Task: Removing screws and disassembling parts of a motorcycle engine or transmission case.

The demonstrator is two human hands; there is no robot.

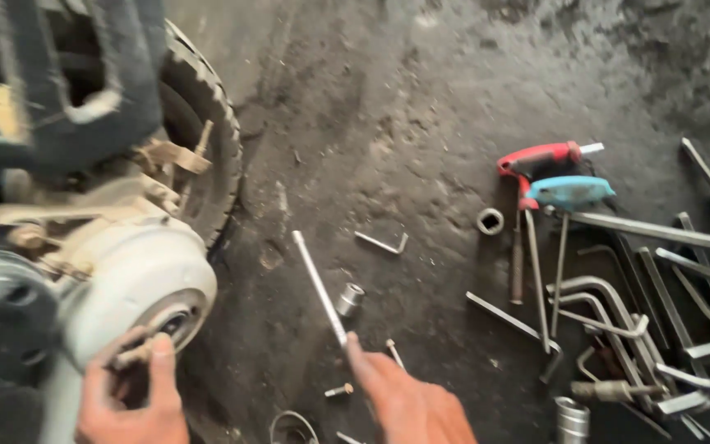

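Note:
My left hand (133,395) is at the lower left, its fingers closed around a small metal part at the round opening of a pale engine cover (137,275). My right hand (404,399) reaches over the dirty floor at bottom centre, its finger on the near end of a long silver extension bar (318,284) that lies diagonally. A short silver socket (350,298) lies just right of the bar. Whether the right hand grips the bar is unclear.
A black tyre (207,140) stands behind the engine cover. Tools are spread on the right: red (536,156) and blue (570,191) T-handle keys, several bent hex keys (610,304), a nut (491,220), a small hex key (381,242), a bolt (338,391).

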